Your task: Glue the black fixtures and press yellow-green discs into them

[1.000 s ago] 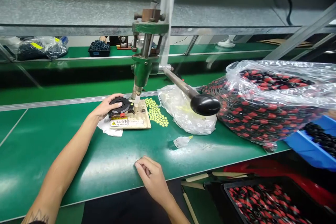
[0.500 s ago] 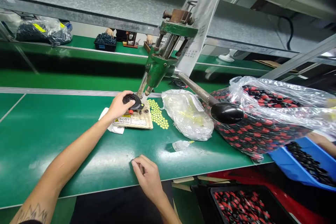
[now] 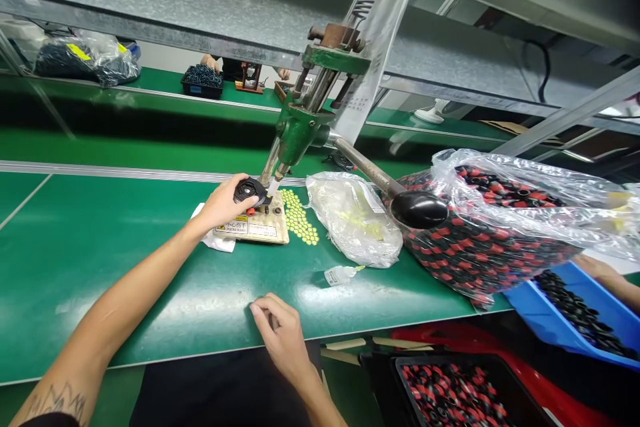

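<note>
Green matting covers the worktop [image 3: 100, 260] where a person's left hand [image 3: 220, 207] closes its grip on a round black plastic part [image 3: 250, 190], holding it on the beige base plate [image 3: 260, 227] of a green hand-lever press [image 3: 300, 130], right under the ram. The part sits tilted on the fixture, fingers wrapped over its near edge and thumb along its side; the plate carries a yellow hand-injury warning label [image 3: 231, 228]. With fingers this close to the ram, a slip of the black-knobbed lever [image 3: 419, 209] could pinch them, and a part seated askew could be pressed crooked or crack. The right hand [image 3: 283, 337] rests near the front edge of the worktop, well apart from the press, fingers loosely curled with their tips on the matting; whether it holds anything small cannot be told. A patch of small yellow-green discs [image 3: 299, 217] lies just beside the plate, a white cloth [image 3: 213, 240] under its left corner. To the right are a crumpled clear plastic bag [image 3: 357, 220], a small white glue bottle [image 3: 340, 275], and a large clear bag of red-and-black parts [image 3: 490, 227]. A blue bin [image 3: 565, 337] at the far right holds black parts, with another person's hand [image 3: 600, 271] just above it.
</note>
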Demonstrator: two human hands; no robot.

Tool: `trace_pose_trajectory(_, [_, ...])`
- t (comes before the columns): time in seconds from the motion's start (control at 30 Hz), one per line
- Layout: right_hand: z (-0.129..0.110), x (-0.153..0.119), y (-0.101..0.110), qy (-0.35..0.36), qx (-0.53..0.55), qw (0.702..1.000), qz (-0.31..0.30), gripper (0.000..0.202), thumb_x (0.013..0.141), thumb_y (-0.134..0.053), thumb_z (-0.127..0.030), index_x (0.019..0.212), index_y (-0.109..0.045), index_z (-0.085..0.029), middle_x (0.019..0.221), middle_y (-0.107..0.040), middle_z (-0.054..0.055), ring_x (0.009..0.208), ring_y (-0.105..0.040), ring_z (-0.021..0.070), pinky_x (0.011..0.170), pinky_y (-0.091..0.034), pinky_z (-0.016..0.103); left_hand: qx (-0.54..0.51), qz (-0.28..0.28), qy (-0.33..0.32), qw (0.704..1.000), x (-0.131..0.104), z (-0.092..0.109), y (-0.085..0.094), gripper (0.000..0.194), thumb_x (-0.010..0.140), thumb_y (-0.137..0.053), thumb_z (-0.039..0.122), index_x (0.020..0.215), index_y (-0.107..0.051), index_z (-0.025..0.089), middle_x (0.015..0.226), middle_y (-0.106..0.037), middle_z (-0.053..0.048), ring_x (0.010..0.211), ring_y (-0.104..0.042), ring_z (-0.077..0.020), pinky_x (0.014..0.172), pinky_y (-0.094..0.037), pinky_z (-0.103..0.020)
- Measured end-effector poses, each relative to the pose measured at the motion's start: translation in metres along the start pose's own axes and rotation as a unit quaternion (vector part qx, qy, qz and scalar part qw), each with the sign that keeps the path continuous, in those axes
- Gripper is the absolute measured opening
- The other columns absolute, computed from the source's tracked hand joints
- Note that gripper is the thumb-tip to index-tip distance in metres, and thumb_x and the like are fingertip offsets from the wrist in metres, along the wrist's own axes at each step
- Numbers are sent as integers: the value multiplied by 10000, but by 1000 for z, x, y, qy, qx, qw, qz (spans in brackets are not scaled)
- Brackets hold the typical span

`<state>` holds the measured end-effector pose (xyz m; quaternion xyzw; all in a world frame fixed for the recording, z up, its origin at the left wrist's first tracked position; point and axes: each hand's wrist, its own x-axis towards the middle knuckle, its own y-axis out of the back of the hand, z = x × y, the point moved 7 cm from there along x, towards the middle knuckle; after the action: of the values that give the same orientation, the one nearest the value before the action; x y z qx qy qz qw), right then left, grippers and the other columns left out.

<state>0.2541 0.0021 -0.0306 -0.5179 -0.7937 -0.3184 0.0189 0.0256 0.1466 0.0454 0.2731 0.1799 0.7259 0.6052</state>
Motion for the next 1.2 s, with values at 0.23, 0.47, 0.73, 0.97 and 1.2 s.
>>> trace_pose_trajectory(0.23, [-97, 32, 145, 283, -78, 823, 486, 280, 890, -791, -284, 1160, -784, -212, 949, -656, 77, 837, -636, 239, 699, -492, 387, -75, -76, -9, 994, -2, -3, -1, 699, 906, -682, 473, 1522, -472, 218, 1436, -653, -147, 1246, -668, -339, 1107, -517, -502])
trace_pose_trajectory(0.47, [-159, 149, 188, 279, -35, 911, 302, 262, 1018, -570, -211, 890, -798, -219, 916, -748, 52, 915, -736, 234, 860, -558, 438, -83, -90, -39, 992, -1, -4, -7, 750, 934, -639, 494, 1570, -397, 179, 1521, -587, -180, 1339, -616, -340, 1148, -467, -498])
trace_pose_trajectory(0.73, [-82, 121, 129, 335, -32, 890, 306, 368, 944, -610, -114, 596, -518, -192, 585, -550, -51, 601, -624, 134, 950, -550, 465, -113, -104, -24, 988, -4, -2, -8, 752, 937, -649, 470, 1575, -391, 168, 1360, -699, -175, 1201, -711, -339, 1100, -505, -481])
trace_pose_trajectory(0.97, [-61, 115, 119, 306, -28, 887, 345, 420, 945, -614, -150, 555, -467, -202, 569, -528, -49, 605, -600, 152, 954, -533, 501, -107, -97, -28, 989, -2, -1, -7, 749, 924, -661, 468, 1563, -408, 171, 1439, -650, -180, 1284, -664, -344, 1097, -509, -464])
trace_pose_trajectory(1.2, [-60, 113, 121, 317, -15, 887, 336, 420, 958, -615, -155, 566, -470, -196, 581, -542, -46, 630, -603, 155, 981, -516, 514, -111, -104, -23, 988, -4, -2, -10, 764, 941, -643, 477, 1588, -381, 167, 1330, -714, -171, 1244, -693, -339, 1105, -506, -466])
